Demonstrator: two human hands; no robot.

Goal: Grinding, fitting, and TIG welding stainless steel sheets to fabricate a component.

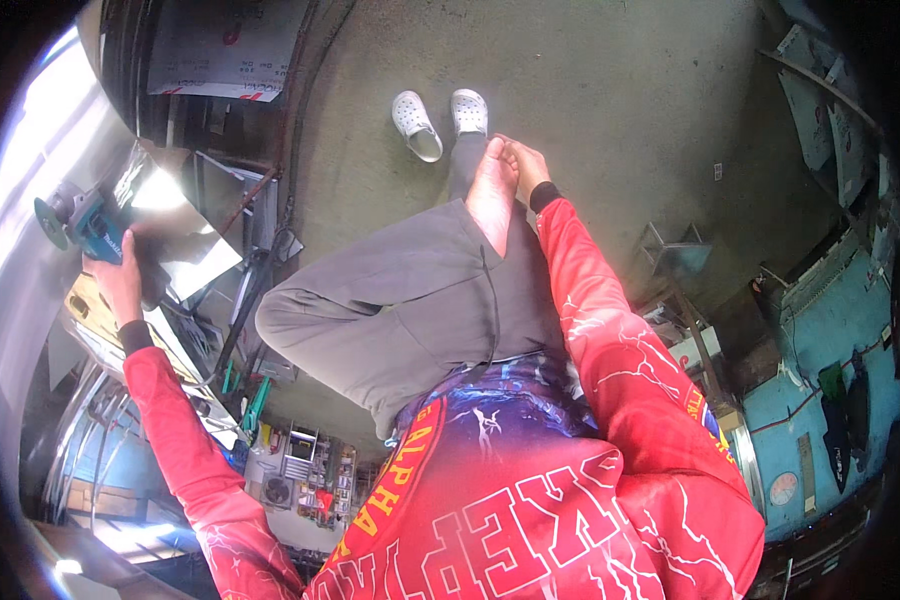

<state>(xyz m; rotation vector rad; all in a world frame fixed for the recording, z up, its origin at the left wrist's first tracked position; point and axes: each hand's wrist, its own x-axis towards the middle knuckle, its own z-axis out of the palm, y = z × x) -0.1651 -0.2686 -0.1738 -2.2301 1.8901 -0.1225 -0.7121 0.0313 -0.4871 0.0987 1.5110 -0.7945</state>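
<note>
At the left of the frame, the left hand (118, 275) grips an angle grinder (95, 228) by its body, right beside the bent edge of a shiny metal sheet (175, 235); whether tool and sheet touch, I cannot tell. The right hand (530, 168), at upper centre, is closed around the toes of a bare foot (490, 195), crossed over the other leg. The widest room is the grey-green floor (610, 90), spreading from upper centre to upper right, with a loose white clog (416, 126) lying near the worn one (469, 112). Room is tight at left, where metal frames crowd under the grinder arm. The grinder has a teal body, a silver-grey head and a round, dark greenish disc (50, 223) facing left.
</note>
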